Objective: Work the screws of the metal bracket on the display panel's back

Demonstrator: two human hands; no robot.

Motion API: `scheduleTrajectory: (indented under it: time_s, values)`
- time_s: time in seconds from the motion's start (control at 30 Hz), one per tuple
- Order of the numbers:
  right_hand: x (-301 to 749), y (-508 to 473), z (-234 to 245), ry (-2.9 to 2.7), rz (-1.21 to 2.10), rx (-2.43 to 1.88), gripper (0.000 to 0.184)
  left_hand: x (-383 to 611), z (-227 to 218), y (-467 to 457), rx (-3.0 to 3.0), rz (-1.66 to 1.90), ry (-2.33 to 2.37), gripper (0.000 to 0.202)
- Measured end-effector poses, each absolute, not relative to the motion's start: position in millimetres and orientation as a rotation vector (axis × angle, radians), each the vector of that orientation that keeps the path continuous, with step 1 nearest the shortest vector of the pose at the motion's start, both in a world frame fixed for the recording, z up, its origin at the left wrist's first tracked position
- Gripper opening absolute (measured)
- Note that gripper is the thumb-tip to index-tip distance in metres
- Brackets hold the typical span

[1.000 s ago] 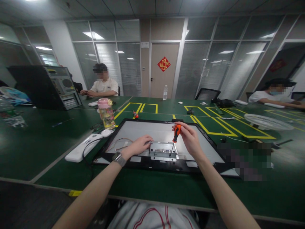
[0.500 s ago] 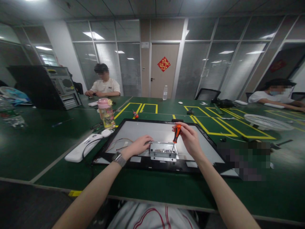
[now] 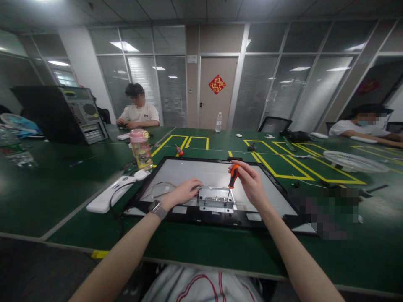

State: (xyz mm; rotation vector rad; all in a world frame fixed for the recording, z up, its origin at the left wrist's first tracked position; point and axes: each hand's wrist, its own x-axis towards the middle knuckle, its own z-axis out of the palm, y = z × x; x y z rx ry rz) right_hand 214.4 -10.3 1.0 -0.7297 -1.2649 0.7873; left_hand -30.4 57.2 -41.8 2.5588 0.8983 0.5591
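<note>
In my right hand (image 3: pixel 250 178) is a screwdriver (image 3: pixel 233 176) with an orange and black handle, gripped near its top. Its shaft points down, slightly tilted, and the tip meets the right part of a silver metal bracket (image 3: pixel 215 202). My left hand (image 3: pixel 185 191), with a watch on the wrist, holds the bracket's left end between its fingers; the thumb is partly hidden. The bracket lies over the near half of a flat display panel (image 3: pixel 176 170) with a black frame. Thin wires (image 3: pixel 157 186) run across the panel's left side.
Left of the panel lie a white power strip (image 3: pixel 110 195) and a pink-lidded bottle (image 3: pixel 140 149). A black computer case (image 3: pixel 53 115) stands farther left. A small red-orange item (image 3: pixel 179 151) lies beyond the panel. A white fan grille (image 3: pixel 354 161) lies right. Two people sit across the green table (image 3: pixel 220 251).
The screwdriver stays at the same spot on the bracket, its handle turned very slightly in my right hand. My left hand has not visibly moved.
</note>
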Motion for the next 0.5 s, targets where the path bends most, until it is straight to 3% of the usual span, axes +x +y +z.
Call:
scheduleTrajectory:
  time_s: [0.17, 0.37, 0.5]
  values:
    - [214.3, -8.9, -2.0, -1.27, 0.639, -0.809, 0.014, -30.7, -43.3, 58.2, 2.562, 0.564, 0.889, 0.03]
    - [213.1, -9.2, -0.4, -1.254, 0.759, -0.721, 0.025, -31.2, -44.3, 59.1, 2.552, 0.56, 0.887, 0.03]
    - [213.1, -9.2, -1.1, -1.274, 0.693, -0.765, 0.019, -31.5, -43.6, 58.8, 2.55, 0.557, 0.888, 0.03]
